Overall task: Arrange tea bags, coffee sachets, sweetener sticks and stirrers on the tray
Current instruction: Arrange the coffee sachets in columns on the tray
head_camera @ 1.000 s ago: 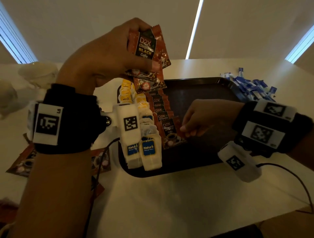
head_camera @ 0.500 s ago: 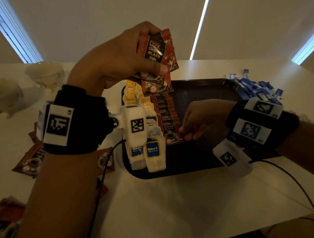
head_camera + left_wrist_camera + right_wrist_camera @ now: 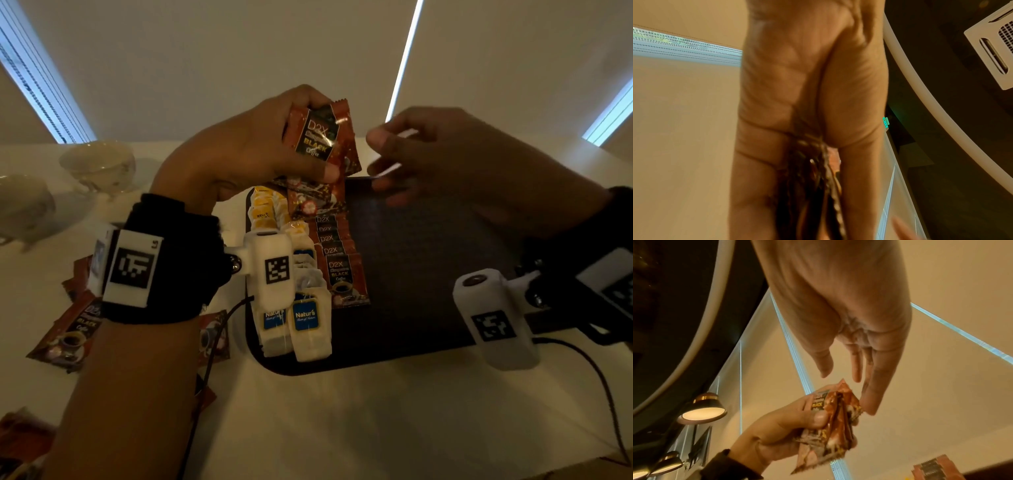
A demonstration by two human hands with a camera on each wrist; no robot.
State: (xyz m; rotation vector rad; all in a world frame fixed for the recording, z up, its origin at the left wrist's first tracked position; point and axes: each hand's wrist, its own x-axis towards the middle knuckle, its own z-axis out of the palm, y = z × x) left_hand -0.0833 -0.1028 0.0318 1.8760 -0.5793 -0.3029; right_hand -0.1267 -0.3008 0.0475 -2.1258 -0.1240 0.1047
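L hand [image 3: 246, 150] is raised above the tray [image 3: 428, 274], thumb and fingers clamped on a bunch of D2X coffee sachets [image 3: 322, 140]. R hand [image 3: 442, 154] is just beside them, fingers loosely apart, holding nothing. On the tray's left side lie 1 row of D2X sachets [image 3: 339, 263] and a row of tea bags [image 3: 305, 318] beside it. More loose sachets [image 3: 72, 332] lie on the tabletop [image 3: 342, 418], left of the tray.

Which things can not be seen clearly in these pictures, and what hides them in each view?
- Count of coffee sachets gripped by the left hand: they overlap; the left wrist view is blurred.
- Far right of the tray: in the head view, the right hand covers it.
- Tea bags: partly behind the wrist camera.
- Loose sachets on the table: the left forearm and the picture edge cut them off.
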